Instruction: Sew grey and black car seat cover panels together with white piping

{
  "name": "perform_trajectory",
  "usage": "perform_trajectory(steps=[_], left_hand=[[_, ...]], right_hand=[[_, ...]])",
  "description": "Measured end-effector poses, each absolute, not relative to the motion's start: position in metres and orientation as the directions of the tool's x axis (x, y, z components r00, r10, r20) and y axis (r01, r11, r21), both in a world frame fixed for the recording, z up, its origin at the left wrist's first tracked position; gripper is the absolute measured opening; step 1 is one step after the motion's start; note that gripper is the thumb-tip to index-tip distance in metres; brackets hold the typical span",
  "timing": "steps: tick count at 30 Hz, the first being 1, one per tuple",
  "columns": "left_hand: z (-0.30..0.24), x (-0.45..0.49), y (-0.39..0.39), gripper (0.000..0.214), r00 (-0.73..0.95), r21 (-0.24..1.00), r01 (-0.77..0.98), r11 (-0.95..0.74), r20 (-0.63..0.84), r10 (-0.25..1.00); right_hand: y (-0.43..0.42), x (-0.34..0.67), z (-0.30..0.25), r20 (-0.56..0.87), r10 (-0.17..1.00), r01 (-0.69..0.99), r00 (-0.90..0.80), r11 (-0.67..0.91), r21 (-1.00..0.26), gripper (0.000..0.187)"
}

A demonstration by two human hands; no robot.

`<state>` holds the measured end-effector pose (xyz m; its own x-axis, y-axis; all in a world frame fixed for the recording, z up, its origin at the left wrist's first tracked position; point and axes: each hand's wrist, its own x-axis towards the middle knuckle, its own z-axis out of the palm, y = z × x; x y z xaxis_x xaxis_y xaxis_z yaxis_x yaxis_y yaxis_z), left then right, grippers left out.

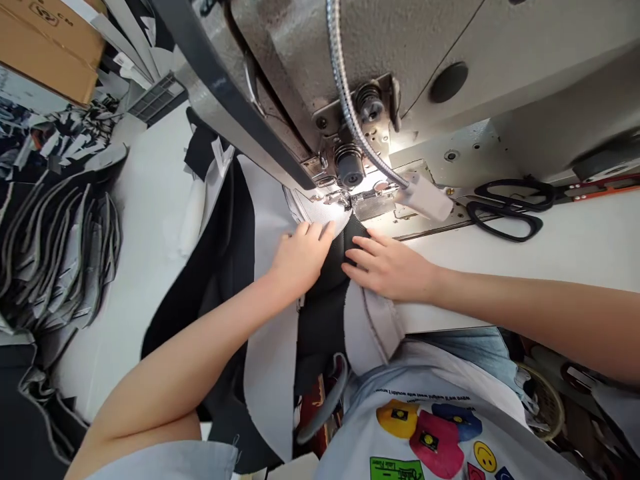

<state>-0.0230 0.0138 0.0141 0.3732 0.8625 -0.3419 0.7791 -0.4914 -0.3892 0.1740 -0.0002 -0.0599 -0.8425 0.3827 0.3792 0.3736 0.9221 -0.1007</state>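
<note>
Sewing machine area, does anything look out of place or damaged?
Nothing stands out. The left hand and right hand lie flat on the grey and black fabric before the sewing machine; the scissors lie on the table.

Black-handled scissors (pixel 507 210) lay on the white counter (pixel 560 253) to my right, near its back edge. Just left of them, a small white lamp (pixel 425 197) on a ribbed metal hose shone downward. Far to my left, a thick pile of cut grey and black pieces (pixel 55 260) sat fanned out, with a brown cardboard box (pixel 47 47) in the corner above it. My pale T-shirt (pixel 425 427) showed bright smiley-face prints. A woven basket (pixel 543 400) sat low at my right.
</note>
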Motion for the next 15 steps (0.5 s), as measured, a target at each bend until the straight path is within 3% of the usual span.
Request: perform_trajectory(steps=[6, 15], left_hand=[[0.018, -0.025, 0.044, 0.052, 0.436, -0.265, 0.811, -0.522, -0.322, 0.84], [0.01, 0.012, 0.036, 0.04, 0.41, -0.252, 0.811, -0.528, -0.399, 0.82]], right_hand=[[-0.006, 0.16, -0.061, 0.392, 0.391, 0.409, -0.833, 0.912, -0.041, 0.036], [0.006, 0.166, -0.065, 0.388, 0.42, 0.424, -0.82, 0.902, -0.081, 0.032]])
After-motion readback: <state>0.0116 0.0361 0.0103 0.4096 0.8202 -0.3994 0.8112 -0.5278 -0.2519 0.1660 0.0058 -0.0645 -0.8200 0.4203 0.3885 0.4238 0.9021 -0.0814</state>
